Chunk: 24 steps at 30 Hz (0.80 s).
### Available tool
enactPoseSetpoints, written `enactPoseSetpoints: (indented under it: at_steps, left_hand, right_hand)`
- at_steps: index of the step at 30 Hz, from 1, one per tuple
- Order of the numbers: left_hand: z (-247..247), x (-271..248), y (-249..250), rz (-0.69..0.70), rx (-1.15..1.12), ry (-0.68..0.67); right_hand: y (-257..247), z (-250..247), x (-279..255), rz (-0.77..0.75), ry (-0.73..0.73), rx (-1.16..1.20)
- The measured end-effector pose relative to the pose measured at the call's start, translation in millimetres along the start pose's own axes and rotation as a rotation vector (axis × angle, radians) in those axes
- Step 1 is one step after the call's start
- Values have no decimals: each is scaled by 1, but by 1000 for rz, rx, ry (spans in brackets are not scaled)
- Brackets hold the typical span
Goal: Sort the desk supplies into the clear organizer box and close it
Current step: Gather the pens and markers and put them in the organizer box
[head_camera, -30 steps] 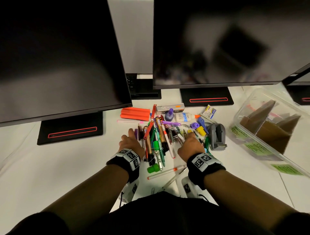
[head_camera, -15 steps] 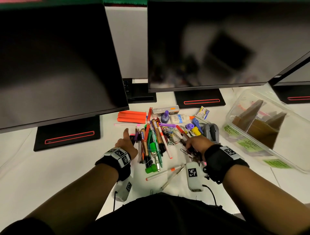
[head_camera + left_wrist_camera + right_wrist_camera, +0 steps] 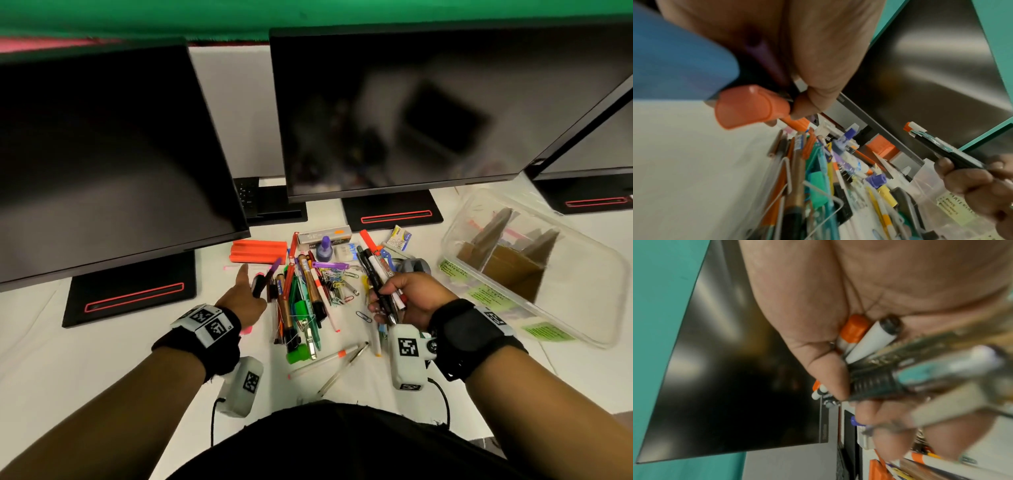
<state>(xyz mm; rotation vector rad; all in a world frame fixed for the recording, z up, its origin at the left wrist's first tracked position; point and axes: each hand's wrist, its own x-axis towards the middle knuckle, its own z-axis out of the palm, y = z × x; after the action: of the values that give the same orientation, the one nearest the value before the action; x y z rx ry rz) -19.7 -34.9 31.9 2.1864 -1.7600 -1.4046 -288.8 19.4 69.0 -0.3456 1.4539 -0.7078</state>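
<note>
Rightward, clear organizer box [image 3: 582,291], cardboard dividers [image 3: 507,260] inside, right hand [image 3: 407,298] gripping pens [image 3: 376,274]

I'm seeing a white tabletop [image 3: 85,359], an orange ribbed plastic case [image 3: 258,251], a purple-capped ink bottle [image 3: 323,248], green paper labels [image 3: 488,296], and black-and-white checkered wristbands [image 3: 205,322].

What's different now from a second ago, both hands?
The right hand has lifted a bundle of pens and markers off the heap. The left hand now grips purple-capped markers. The clear plastic organizer box and orange case stayed put.
</note>
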Motion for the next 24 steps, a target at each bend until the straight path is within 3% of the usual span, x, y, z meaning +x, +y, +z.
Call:
enactPoseSetpoints:
  at_steps: [10,13,16,21,24]
  left_hand:
    - [34,-19,100,202,48,-114]
    - [57,-24,126,217,-13,-84]
    - [74,-28,142,231,-211,-37]
    - [96,-33,159,291,-264,-178]
    - [103,-36,160,303,-230,-192]
  right_hand:
    - [-44,-64,-18,-51,-16,101]
    - [-40,-69,-11,-43,-6,75]
    - [-37,-69,-6,-55,-18,63]
    - [-33,-54,-3,-78,44,-15]
    - [-30,-42,-1,-98,94,-21]
